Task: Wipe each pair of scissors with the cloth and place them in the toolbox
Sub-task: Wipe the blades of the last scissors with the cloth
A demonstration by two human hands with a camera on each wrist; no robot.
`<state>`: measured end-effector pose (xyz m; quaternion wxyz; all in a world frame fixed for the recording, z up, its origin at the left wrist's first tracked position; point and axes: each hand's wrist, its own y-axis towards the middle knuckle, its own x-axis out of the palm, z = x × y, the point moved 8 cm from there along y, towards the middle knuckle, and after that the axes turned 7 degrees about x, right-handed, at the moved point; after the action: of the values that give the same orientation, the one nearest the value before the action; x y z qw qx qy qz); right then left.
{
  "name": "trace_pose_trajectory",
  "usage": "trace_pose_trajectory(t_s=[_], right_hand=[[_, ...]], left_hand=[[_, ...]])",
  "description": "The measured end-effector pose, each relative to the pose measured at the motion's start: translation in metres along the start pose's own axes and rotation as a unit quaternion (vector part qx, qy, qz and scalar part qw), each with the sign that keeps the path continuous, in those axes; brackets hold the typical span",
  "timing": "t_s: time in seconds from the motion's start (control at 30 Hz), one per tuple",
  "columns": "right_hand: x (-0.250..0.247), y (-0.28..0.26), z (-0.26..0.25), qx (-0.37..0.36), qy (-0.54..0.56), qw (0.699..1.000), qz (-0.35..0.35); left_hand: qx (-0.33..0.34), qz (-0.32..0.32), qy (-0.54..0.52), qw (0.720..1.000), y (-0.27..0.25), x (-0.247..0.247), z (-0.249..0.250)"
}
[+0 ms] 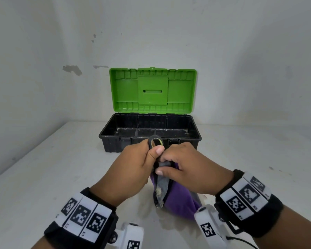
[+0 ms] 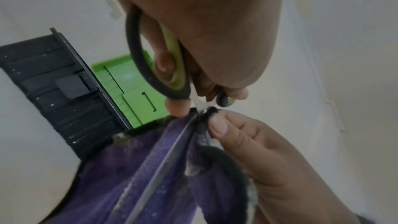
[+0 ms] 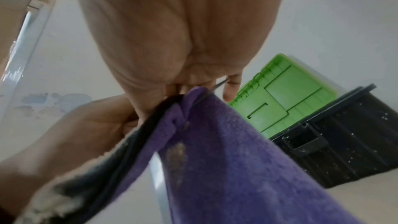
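From above, my left hand (image 1: pixel 133 169) grips the scissors (image 1: pixel 155 141) by the handles, blades pointing down toward me, the open toolbox (image 1: pixel 149 133) just beyond. At the left wrist, my right hand's fingers (image 2: pixel 219 127) pinch the cloth (image 2: pixel 120 168) around the blades near the pivot. At the right wrist, the blade runs down inside the fold.

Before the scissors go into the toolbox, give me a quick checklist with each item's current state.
1. Left hand grips the scissors by the handle: ok.
2. Right hand pinches the cloth round the blade: ok.
3. Blade wiped along its whole length: cannot tell, the cloth covers part of it.
4. Toolbox lid open: ok.
5. Room in the toolbox for the scissors: ok, the visible floor is bare.
6. Cloth clean: not ok, stained.
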<state>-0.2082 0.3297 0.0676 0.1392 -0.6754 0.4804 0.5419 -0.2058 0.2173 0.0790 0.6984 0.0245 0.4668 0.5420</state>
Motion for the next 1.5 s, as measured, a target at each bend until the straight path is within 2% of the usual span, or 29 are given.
trace_pose_trajectory(t_s=[0.27,0.6,0.8,0.87,1.0,1.1,1.2,1.27,1.37,1.43,1.5], right_hand=[[0.001,-0.006,0.005,0.012,-0.02,0.999,-0.027],[-0.025,-0.022,0.03,0.009,-0.008,1.0,-0.008],[-0.039,-0.037,0.054,0.084,0.032,0.996,0.02],[-0.043,-0.042,0.068,0.13,0.082,0.986,0.062],[-0.042,-0.05,0.082,0.194,0.217,0.947,0.137],[-0.028,-0.046,0.07,0.201,0.308,0.919,0.138],[-0.016,-0.038,0.055,0.203,0.344,0.907,0.13],[-0.011,-0.034,0.047,0.205,0.338,0.91,0.125],[-0.002,-0.028,0.034,0.188,0.286,0.933,0.109],[0.001,-0.025,0.028,0.178,0.257,0.943,0.115],[0.003,-0.023,0.026,0.182,0.26,0.94,0.124]], left_hand=[[-0.037,-0.005,-0.044,0.998,-0.005,0.0,-0.005],[-0.073,0.022,-0.088,0.993,-0.009,-0.005,-0.015],[-0.104,0.042,-0.127,0.986,-0.015,-0.004,-0.021],[-0.129,0.076,-0.165,0.975,-0.019,-0.007,-0.027],[-0.21,0.132,-0.249,0.936,-0.026,-0.004,-0.044],[-0.229,0.145,-0.282,0.92,-0.023,0.004,-0.043],[-0.23,0.163,-0.299,0.912,-0.02,0.01,-0.039],[-0.234,0.173,-0.311,0.905,-0.018,0.014,-0.036],[-0.237,0.2,-0.3,0.902,-0.017,0.014,-0.037],[-0.225,0.212,-0.264,0.913,-0.017,0.012,-0.038],[-0.212,0.214,-0.236,0.924,-0.017,0.01,-0.037]])
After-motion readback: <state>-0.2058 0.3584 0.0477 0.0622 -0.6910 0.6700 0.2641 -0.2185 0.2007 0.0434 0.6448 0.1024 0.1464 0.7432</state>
